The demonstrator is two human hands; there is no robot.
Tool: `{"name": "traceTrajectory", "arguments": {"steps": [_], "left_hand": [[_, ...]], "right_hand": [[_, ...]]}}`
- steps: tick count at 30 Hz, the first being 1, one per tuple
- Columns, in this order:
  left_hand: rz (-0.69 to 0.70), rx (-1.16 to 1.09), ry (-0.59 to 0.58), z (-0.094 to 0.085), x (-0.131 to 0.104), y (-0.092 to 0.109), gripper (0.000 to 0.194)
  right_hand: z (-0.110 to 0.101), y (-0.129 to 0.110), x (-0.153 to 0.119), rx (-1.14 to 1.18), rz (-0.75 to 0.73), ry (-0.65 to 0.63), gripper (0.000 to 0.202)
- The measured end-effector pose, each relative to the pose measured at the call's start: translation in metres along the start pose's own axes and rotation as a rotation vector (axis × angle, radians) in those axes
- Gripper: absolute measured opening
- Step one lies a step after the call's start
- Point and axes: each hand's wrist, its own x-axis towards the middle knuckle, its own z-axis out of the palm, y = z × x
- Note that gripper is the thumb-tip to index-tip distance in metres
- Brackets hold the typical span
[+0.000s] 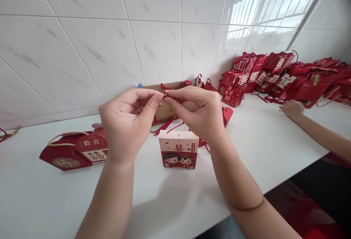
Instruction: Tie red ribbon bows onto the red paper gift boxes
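Note:
My left hand (123, 122) and my right hand (197, 109) meet in front of me, above the table. Thumb and forefinger of each are pinched together on a thin red cord (165, 94) with a tiny gold spot on it; most of it is hidden by my fingers. Below them a small white and red candy box (179, 155) stands upright, printed with two cartoon faces and a small hole near its top. A red gift box (71, 151) with a rope handle lies left of my left forearm.
Behind my hands sits an open cardboard box (167, 113) with red ribbons in and around it. Many red gift boxes (252, 72) are piled at the back right against the tiled wall. Another person's hand (293, 108) rests on the white table near them.

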Motion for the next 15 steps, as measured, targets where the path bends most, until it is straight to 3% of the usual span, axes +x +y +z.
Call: {"name": "traceTrajectory", "arguments": {"steps": [5,15], "left_hand": [[-0.039,0.012,-0.018,-0.001,-0.002,0.003,0.009],[0.012,-0.083,0.058,0.013,-0.010,0.008,0.006]], "right_hand": [[0.000,0.001,0.002,-0.083,-0.122,0.021,0.021],[0.009,-0.002,-0.001,-0.176,-0.141,0.114,0.025]]}}
